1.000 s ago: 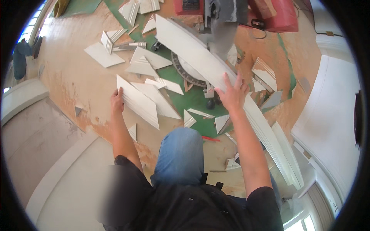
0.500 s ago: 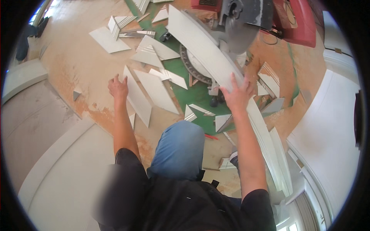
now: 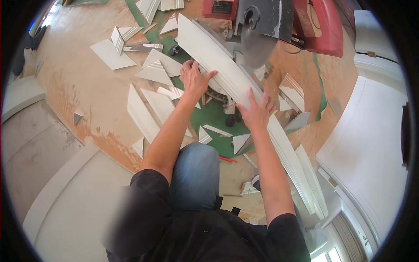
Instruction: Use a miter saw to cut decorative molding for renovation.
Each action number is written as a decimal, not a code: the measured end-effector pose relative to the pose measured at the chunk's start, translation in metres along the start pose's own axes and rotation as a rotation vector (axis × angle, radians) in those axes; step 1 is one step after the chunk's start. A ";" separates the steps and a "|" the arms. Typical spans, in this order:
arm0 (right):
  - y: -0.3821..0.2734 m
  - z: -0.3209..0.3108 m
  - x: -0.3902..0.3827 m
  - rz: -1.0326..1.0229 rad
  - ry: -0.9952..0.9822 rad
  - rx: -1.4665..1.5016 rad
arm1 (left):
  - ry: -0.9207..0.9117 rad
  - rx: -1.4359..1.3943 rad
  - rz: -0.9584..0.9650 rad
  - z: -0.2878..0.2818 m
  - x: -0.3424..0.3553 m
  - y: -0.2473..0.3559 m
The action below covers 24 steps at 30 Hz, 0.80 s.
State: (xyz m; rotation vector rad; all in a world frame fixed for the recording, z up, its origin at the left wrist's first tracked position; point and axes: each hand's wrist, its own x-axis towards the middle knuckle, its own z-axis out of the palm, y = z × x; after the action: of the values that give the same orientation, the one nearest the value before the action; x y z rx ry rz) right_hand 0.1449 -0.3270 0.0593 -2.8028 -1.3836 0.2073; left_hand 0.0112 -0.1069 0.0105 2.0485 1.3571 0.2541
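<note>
A long white moulding strip (image 3: 218, 65) with a ridged edge lies slantwise across the miter saw (image 3: 217, 94), its angled far end up and to the left. My left hand (image 3: 194, 81) is at the strip's near-left edge, thumb stretched over the top face and fingers curled at the edge. Farther down the strip, my right hand (image 3: 256, 111) grips it from above, thumb toward the near edge and fingers spread over the face. The saw's round blade and guard (image 3: 258, 43) stand raised just beyond the strip. My left fingertips are partly hidden.
White moulding offcuts (image 3: 113, 54) are scattered over the dusty floor and a green sheet (image 3: 194, 115). Longer strips (image 3: 142, 113) lie left of the saw. A red pencil-like stick (image 3: 228, 159) is near my knee. A red case (image 3: 323, 32) stands beyond the saw, a white panel (image 3: 358, 126) at right.
My left hand has come from above the floor on the left to the moulding strip's edge. My right hand stays on the strip. The view has shifted slightly.
</note>
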 end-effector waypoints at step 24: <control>0.008 0.009 -0.001 -0.015 0.053 0.047 | 0.297 -0.382 -0.574 0.060 0.018 0.033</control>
State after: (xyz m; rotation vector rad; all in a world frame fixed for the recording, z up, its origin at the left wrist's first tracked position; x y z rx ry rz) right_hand 0.1493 -0.3331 0.0501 -2.7386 -1.3696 0.1621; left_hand 0.0740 -0.1244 -0.0184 1.2812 1.8473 0.5253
